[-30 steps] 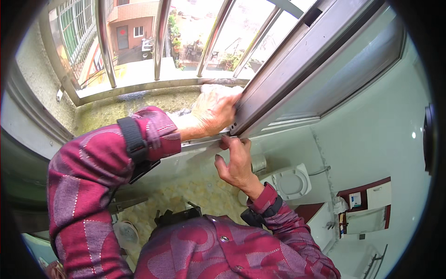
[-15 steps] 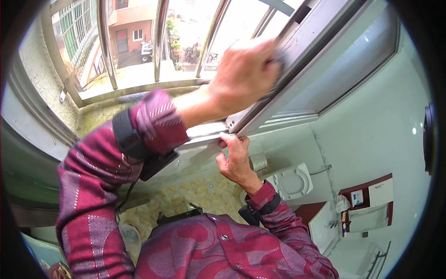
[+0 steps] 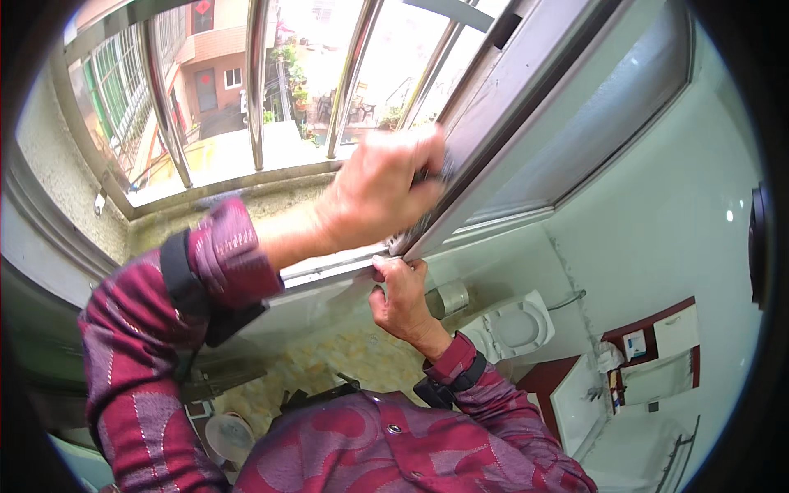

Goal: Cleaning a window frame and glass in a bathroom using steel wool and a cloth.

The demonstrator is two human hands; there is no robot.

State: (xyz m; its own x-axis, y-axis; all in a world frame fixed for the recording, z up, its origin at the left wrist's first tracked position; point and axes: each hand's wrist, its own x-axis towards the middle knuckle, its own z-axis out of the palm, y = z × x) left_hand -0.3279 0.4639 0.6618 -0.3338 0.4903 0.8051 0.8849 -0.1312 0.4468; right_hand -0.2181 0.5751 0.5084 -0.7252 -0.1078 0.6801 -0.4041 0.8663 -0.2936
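My left hand [image 3: 374, 193] is closed round a dark grey steel-wool scrubber [image 3: 449, 168], partly hidden by the fingers and smeared by motion. It presses against the upright edge of the sliding window sash [image 3: 485, 123], above its bottom corner. Just below that corner, my right hand [image 3: 403, 300] has its fingers bent over the inner edge of the window sill [image 3: 329, 275], with the thumb lower down. Both forearms wear patterned maroon sleeves with black straps.
Metal bars [image 3: 256, 90] stand outside the window, with a courtyard beyond. Below the sill are a toilet [image 3: 522, 324], a washbasin [image 3: 575, 403], a wall cabinet [image 3: 674, 333] and a pale bucket [image 3: 228, 435]. Frosted glass [image 3: 592, 123] fills the sash.
My left hand has slid down along the sash edge toward its bottom corner with the scrubber. My right hand stays at the sill edge. The whole view has shifted slightly.
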